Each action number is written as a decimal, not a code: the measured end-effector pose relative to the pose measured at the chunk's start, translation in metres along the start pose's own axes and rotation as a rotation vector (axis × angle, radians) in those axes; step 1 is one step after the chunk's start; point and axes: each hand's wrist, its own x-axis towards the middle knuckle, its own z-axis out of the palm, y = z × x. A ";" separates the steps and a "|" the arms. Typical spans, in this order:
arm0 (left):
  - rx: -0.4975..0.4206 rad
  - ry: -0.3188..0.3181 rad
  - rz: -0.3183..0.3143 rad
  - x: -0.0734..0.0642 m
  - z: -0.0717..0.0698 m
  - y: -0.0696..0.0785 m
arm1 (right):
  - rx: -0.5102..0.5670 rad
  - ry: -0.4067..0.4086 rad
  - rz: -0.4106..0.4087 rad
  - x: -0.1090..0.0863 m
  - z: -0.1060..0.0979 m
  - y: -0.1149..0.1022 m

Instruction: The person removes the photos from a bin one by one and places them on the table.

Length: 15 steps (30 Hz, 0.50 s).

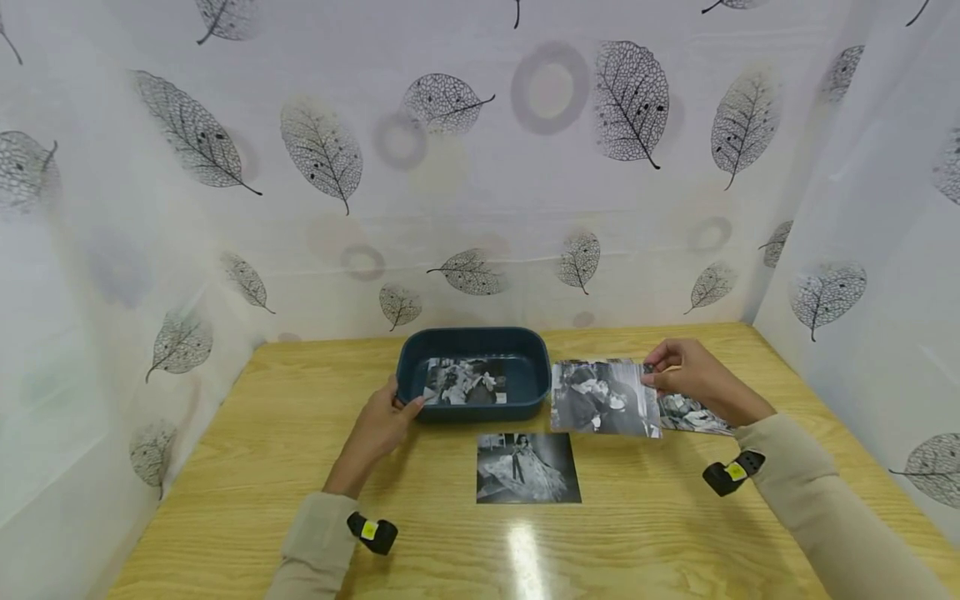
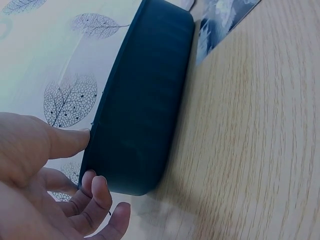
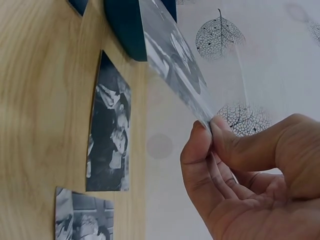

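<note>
My right hand [image 1: 693, 377] pinches a black-and-white photo [image 1: 603, 404] by its right edge, thumb against fingertips. In the right wrist view the photo is raised above the table and tilted. My left hand [image 1: 381, 427] grips the rim of a dark blue plastic basin [image 1: 480, 412] at its front left corner. The left wrist view shows the thumb on the rim and fingertips on the outer wall [image 2: 135, 115]. Inside the basin lies another photo [image 1: 465, 382]. A photo of a couple, one in a wide gown [image 1: 528, 468], lies flat in front of it.
More photos [image 1: 693, 414] lie on the table to the right, partly hidden by the held photo and my right hand. The wooden table [image 1: 300, 467] meets a leaf-patterned white curtain [image 1: 480, 200] at the back and sides. Both wrists carry small black cameras.
</note>
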 end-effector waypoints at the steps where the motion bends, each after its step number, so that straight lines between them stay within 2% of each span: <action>1: -0.001 -0.001 0.000 0.000 0.000 0.000 | 0.001 -0.001 0.004 -0.002 0.000 0.002; 11: -0.025 -0.012 -0.015 0.000 -0.001 0.001 | 0.010 -0.052 0.028 -0.016 -0.002 0.026; 15: -0.007 -0.019 -0.018 -0.001 -0.001 0.002 | -0.009 -0.058 0.054 -0.020 -0.001 0.035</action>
